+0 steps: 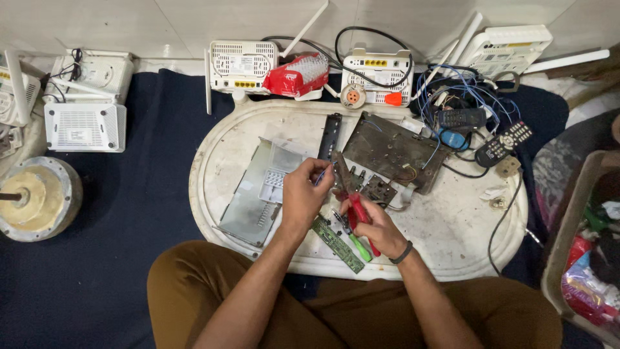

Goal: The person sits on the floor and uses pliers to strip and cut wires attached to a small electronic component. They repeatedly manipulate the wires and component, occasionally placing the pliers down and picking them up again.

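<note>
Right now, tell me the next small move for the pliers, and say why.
Probably close the red-handled pliers on the blue wire. The right hand has the handles in its grip with the tips pointing up beside the left hand, which pinches that wire taut above the small circuit board. Whether the tips already touch the wire cannot be told.

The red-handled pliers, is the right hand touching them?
Touching. The head view shows the right hand wrapped around the red handles of the pliers, fingers closed on them with no gap, over the white tray.
</note>
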